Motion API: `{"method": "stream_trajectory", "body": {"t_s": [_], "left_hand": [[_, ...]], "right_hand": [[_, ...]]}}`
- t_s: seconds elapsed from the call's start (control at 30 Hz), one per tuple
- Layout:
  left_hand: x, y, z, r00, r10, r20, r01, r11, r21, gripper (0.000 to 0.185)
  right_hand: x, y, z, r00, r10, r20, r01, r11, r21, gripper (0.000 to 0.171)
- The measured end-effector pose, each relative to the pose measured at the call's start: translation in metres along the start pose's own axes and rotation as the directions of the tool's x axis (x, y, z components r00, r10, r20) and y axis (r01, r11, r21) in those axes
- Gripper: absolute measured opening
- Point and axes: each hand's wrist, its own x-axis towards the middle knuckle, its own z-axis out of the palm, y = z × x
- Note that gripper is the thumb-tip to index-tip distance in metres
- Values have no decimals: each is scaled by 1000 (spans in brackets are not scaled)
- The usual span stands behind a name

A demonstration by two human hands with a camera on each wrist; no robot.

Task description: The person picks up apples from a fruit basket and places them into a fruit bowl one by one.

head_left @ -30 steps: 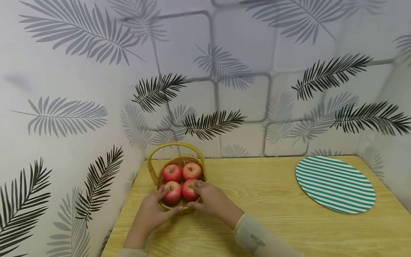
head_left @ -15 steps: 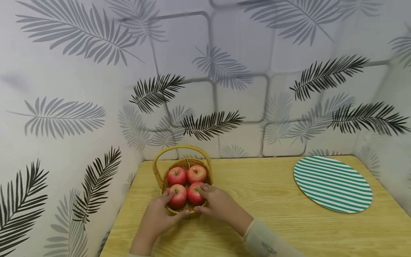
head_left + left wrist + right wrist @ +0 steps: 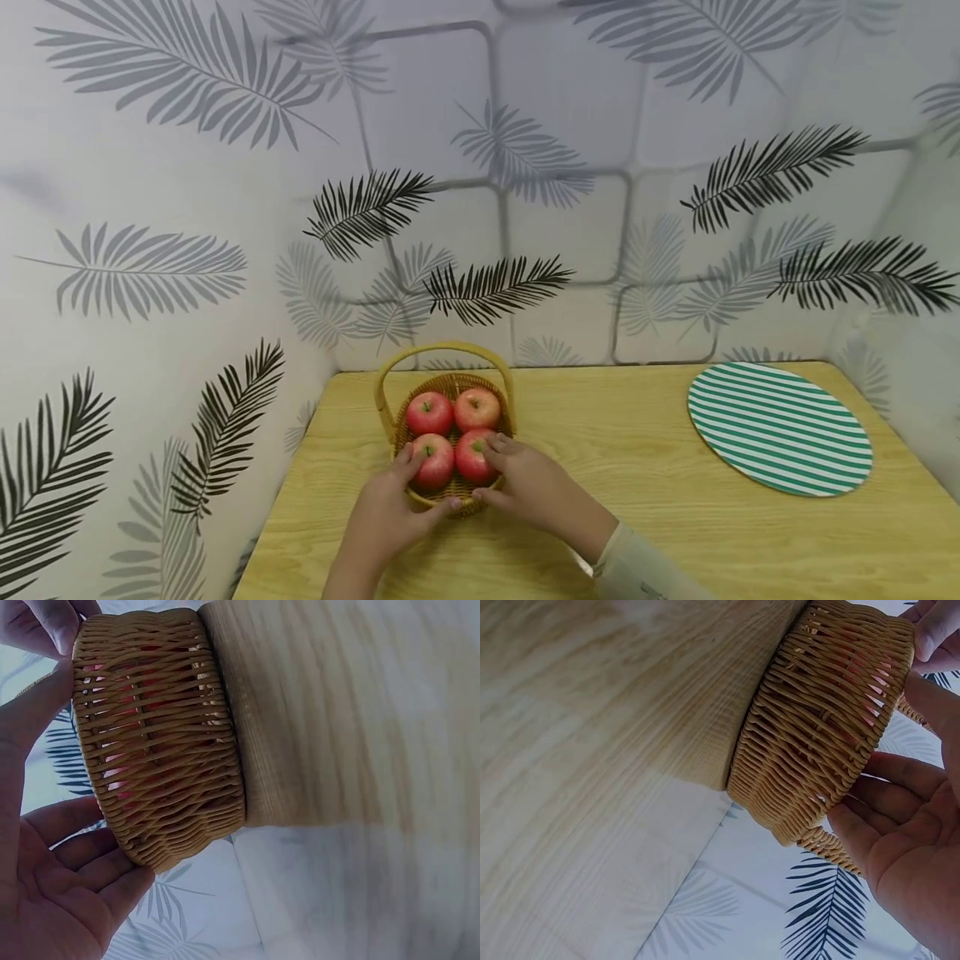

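A brown wicker basket (image 3: pixel 457 493) with a tall arched handle (image 3: pixel 450 345) stands on the wooden table. Several red apples (image 3: pixel 430 414) lie inside it. My left hand (image 3: pixel 386 512) grips the basket's near left side, thumb along the front rim and fingertips by an apple. On the near right side, my right hand (image 3: pixel 543 492) holds the rim in the same way, its fingers partly over another apple. Both wrist views show the woven wall (image 3: pixel 157 735) between thumb and fingers, its base against the tabletop (image 3: pixel 630 697).
An oval placemat (image 3: pixel 780 429) with green and white stripes lies at the table's right side. Behind and to the left rise walls (image 3: pixel 555 225) covered with leaf patterns. The light wooden table (image 3: pixel 645 450) ends against the back wall.
The basket with its apples has shifted to the right along the table, both hands moving with it and keeping their hold. The placemat stays in its place.
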Motion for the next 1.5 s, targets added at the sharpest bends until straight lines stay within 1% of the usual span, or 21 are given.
{"method": "stream_trajectory", "body": {"t_s": [0.13,0.33,0.43,0.57,0.63,0.8,0.97,1.07,1.23,1.37,1.5], "left_hand": [[-2,8,3,1000,-15,18,15,1000,-11,88],[-8,18,6,999,-26,19,26,1000,-11,88],[-11,23,5,1000,-15,10,15,1000,-16,88],[-13,29,5,1000,19,-8,-19,1000,-20,86],[-13,31,7,1000,29,-13,-29,1000,-12,85],[-16,29,14,999,27,-18,-27,1000,-15,86],[-19,28,21,999,32,-19,-33,999,-30,88],[-20,30,24,999,36,-14,-37,998,-42,88],[-21,34,26,999,37,-1,-37,999,-37,88],[-23,36,28,1000,25,13,-25,999,-28,90],[-27,40,29,1000,11,18,-10,999,-30,95]], "right_hand": [[-8,2,-5,1000,14,-6,-14,1000,9,64],[-20,5,-5,1000,21,-9,-21,1000,12,65],[-25,6,-4,1000,22,-10,-22,1000,12,65],[-30,7,-6,999,19,-27,-19,1000,3,63],[-33,7,-7,999,17,-41,-17,1000,-3,62],[-40,6,-8,998,11,-62,-12,1000,-18,63],[-48,6,-11,998,7,-65,-10,999,-39,63],[-53,6,-14,998,6,-66,-9,999,-42,64],[-60,5,-18,998,21,-56,-23,999,-37,65],[-64,5,-19,998,32,-49,-33,999,-26,65],[-69,4,-19,998,27,-59,-30,999,-38,65]]}}
